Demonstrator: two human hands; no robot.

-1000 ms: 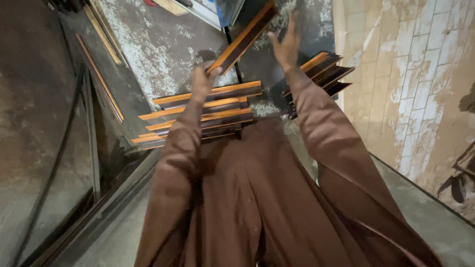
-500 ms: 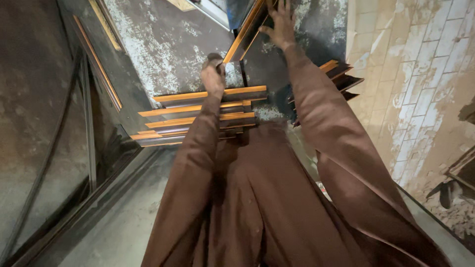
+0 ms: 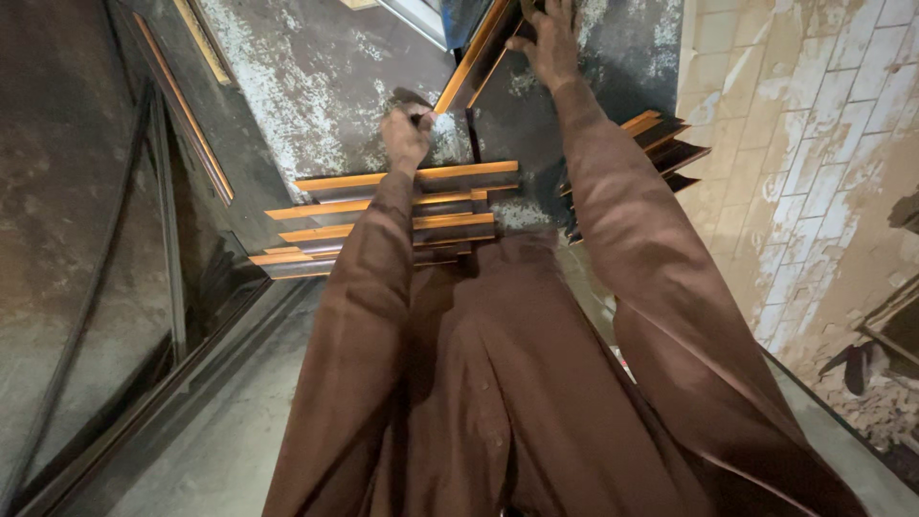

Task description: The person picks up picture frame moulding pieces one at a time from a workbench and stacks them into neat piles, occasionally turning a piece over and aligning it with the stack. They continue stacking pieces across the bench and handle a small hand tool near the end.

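We see both arms in brown sleeves reaching up the middle of the frame. The left hand (image 3: 407, 134), just above centre, is curled into a fist around the lower end of a long orange-edged strip (image 3: 476, 57), which slants from that fist up to the top edge of the frame. The right hand (image 3: 550, 43), at the top centre, rests on the upper part of the same strip with its fingers spread; we cannot tell whether it grips the strip or only presses against it. Just below the left hand lies a stack (image 3: 383, 220) of similar strips, fanned out across the middle. A second pile (image 3: 670, 144) pokes out right of the right forearm, beside the pale tiled wall (image 3: 814, 144).
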